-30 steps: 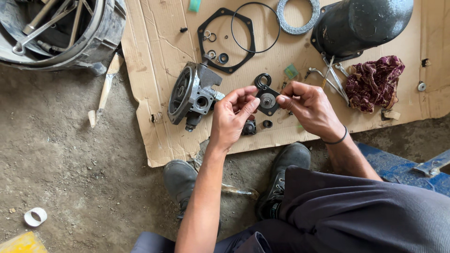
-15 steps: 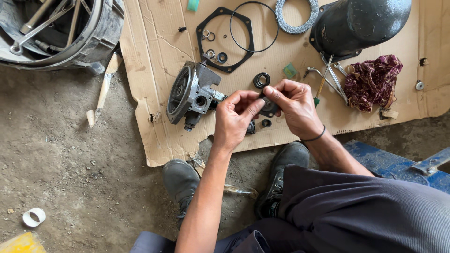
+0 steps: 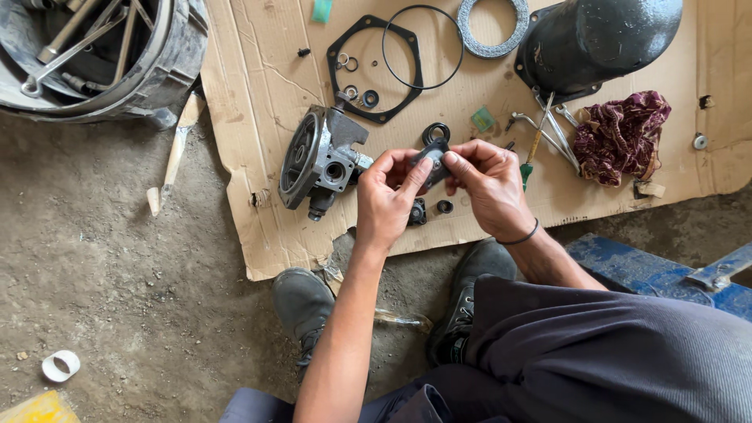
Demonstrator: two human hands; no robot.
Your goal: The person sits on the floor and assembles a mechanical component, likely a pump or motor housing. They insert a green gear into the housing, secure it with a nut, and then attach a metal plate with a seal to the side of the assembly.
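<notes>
We pinch a small dark part (image 3: 432, 163) between both hands. Left hand (image 3: 385, 200) and right hand (image 3: 489, 184) clamp its sides. Its long side tilts up toward the black ring (image 3: 435, 132) above our fingertips.

Both hands (image 3: 439, 184) meet over the cardboard (image 3: 258, 94), hemmed by the pump body (image 3: 317, 160) just to the left and small seals (image 3: 429, 210) beneath. To the right, tools (image 3: 548, 129) and a rag (image 3: 623, 133) crowd the way. Ahead lie the gasket (image 3: 337, 47), O-ring (image 3: 392, 70) and black housing (image 3: 603, 39). Bare cardboard lies open at the far left and the near right edge.
</notes>
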